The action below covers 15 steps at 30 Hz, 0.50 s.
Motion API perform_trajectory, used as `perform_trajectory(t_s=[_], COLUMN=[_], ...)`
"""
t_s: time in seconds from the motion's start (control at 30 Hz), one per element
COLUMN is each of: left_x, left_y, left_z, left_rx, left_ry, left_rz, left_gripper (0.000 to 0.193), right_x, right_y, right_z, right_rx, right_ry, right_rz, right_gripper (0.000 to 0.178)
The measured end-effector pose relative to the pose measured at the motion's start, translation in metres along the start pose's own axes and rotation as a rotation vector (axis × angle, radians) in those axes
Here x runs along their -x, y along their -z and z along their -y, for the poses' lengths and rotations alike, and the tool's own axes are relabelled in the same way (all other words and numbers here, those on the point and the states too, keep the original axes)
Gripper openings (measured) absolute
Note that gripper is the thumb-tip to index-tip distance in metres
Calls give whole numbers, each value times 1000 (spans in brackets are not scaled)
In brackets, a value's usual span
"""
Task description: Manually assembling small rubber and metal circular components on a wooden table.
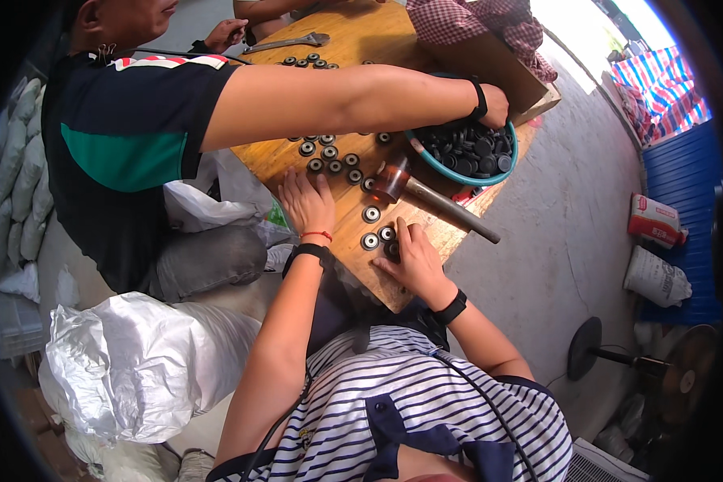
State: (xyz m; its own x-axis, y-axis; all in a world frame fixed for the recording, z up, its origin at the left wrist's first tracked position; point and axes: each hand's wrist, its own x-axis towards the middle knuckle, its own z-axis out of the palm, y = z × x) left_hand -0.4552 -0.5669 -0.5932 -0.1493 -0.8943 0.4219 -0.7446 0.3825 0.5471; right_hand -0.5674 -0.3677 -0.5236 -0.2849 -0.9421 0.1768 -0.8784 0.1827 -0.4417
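My left hand (307, 207) lies flat on the left edge of the wooden tabletop (345, 261), its fingers stretched and holding nothing. Close to its fingertips are several small black wheels with pale metal centres (335, 166). My right hand (418, 261) rests near the front corner, thumb and fingers apart in an L shape. Beside it sit a few more wheels (369, 240); a dark one (392, 250) lies between thumb and forefinger, seemingly touched, partly hidden. A hammer (450, 207) with an amber head and dark handle lies just beyond my right hand.
A co-worker's arm (329, 100) reaches across the table into a teal basin (467, 178) of black round caps. An adjustable wrench (289, 42) lies at the far end. White sacks (136, 361) stand at left; a fan (667, 369) is on the right floor.
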Motion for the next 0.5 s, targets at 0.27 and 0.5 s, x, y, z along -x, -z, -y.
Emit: perform_trajectory(t_s=[0.27,0.5], left_x=[-1,-7], left_y=[6,6], left_z=[-1,-6], left_rx=[-7,40], left_ry=[-39,-5], left_rz=[-24,89], left_gripper=[39,34], right_x=[-34,-79], right_y=[-22,-43], right_z=[26,44], right_rx=[156,26], right_ry=[-111,-189], right_rz=[181,51], right_gripper=[84,78])
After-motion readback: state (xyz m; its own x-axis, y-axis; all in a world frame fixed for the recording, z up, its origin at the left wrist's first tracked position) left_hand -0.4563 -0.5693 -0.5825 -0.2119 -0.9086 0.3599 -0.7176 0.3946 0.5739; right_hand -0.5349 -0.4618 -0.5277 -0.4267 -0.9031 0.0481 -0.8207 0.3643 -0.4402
